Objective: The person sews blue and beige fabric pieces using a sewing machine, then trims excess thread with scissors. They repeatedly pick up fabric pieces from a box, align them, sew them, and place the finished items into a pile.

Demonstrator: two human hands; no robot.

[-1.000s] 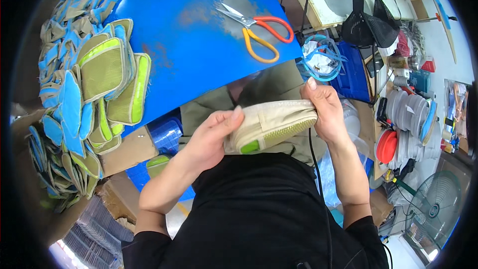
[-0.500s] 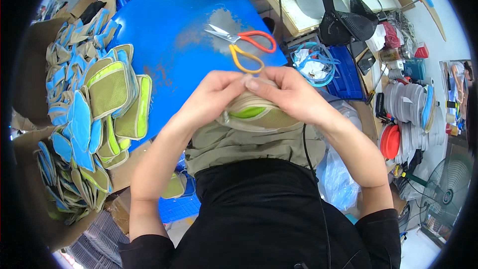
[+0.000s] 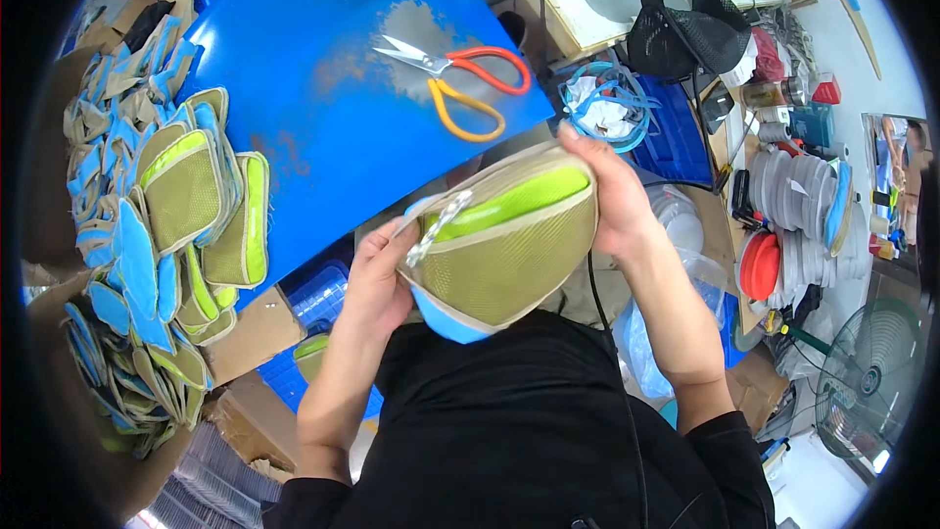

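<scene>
Both hands hold one olive mesh pouch [image 3: 499,255] with a lime green panel, a blue lining edge and a pale zip, lifted close to my chest. My left hand [image 3: 377,279] grips its left end by the zip. My right hand [image 3: 612,201] clasps its right end from behind. Orange-handled scissors [image 3: 460,78] lie apart from both hands on the blue table top [image 3: 323,137], just beyond the pouch.
A stack of finished olive and green pouches [image 3: 201,211] lies at the table's left edge, with piles of blue and olive cut pieces [image 3: 117,333] beside it in cardboard boxes. Blue cord [image 3: 607,108], tape rolls [image 3: 793,206] and a fan [image 3: 867,382] crowd the right.
The pouch has been turned over and lifted nearer to me, so its mesh face and green panel now show. My hands have shifted from its middle to its two ends.
</scene>
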